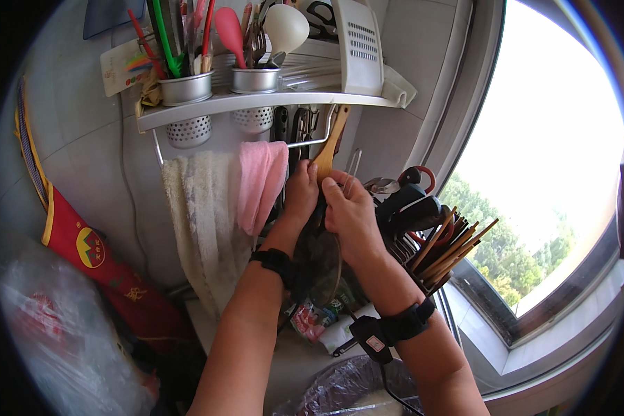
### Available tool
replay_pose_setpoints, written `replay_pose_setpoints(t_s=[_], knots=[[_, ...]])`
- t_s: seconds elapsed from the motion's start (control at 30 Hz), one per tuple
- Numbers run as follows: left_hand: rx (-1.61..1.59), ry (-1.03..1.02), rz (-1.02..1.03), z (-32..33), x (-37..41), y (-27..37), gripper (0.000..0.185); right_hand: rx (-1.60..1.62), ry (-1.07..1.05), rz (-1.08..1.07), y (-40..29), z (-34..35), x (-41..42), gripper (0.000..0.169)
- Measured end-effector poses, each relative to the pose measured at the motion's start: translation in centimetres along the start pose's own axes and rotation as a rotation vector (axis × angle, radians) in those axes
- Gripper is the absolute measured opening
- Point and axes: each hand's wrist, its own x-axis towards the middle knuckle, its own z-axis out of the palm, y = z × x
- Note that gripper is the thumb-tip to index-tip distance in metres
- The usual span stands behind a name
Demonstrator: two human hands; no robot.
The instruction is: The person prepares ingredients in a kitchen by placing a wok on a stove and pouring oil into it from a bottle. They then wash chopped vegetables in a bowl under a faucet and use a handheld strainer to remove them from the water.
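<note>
Both my hands are raised under a metal wall shelf (pixel 270 100), at the rail beneath it. My left hand (pixel 302 191) touches the lower part of a wooden spatula (pixel 333 140) hanging near the rail's right end; whether its fingers close on it is hard to tell. My right hand (pixel 351 208) has its thumb and forefinger pinched around a thin metal wire loop or handle (pixel 349 182) just right of the spatula. Below the hands hangs a dark round utensil, partly hidden. A pink cloth (pixel 262 182) and a cream towel (pixel 203 208) hang to the left.
Perforated metal cups (pixel 187 89) with utensils and a white grater (pixel 363 49) stand on the shelf. Right of my hands are chopsticks (pixel 447 249), knife handles (pixel 411 203) and a window (pixel 541 156). A red apron (pixel 99 255) hangs left; a plastic-lined container (pixel 353 385) is below.
</note>
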Motion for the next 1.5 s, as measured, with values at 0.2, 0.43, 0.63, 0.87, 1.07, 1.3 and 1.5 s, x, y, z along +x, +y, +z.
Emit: replay_pose_setpoints(t_s=[0.2,0.43,0.63,0.87,1.07,1.3,1.5], knots=[[0.068,-0.116,0.063,-0.2,0.1,-1.9,0.024,-0.002,0.024,0.025,1.0,0.0,-0.3,0.026],[0.044,-0.025,0.230,-0.5,-0.6,-0.3,0.021,-0.006,0.031,-0.005,1.5,-0.9,-0.6,0.023],[0.078,-0.015,0.134,0.1,0.2,0.0,0.021,-0.057,0.095,-0.123,2.0,-1.1,0.8,0.019],[0.006,-0.026,0.105,-0.1,-0.6,-0.3,0.024,0.030,0.110,-0.003,-1.6,-1.2,1.8,0.021],[-0.033,0.063,0.123,0.4,-0.1,0.4,0.024,-0.103,0.128,-0.024,-1.7,-1.6,2.4,0.040],[0.009,0.064,0.118,0.3,0.0,-0.7,0.025,-0.152,0.133,-0.074,-0.8,-1.9,3.6,0.046],[-0.037,0.037,0.038,0.4,-0.2,-0.5,0.026,-0.137,0.105,-0.092,-0.7,-1.9,3.8,0.041]])
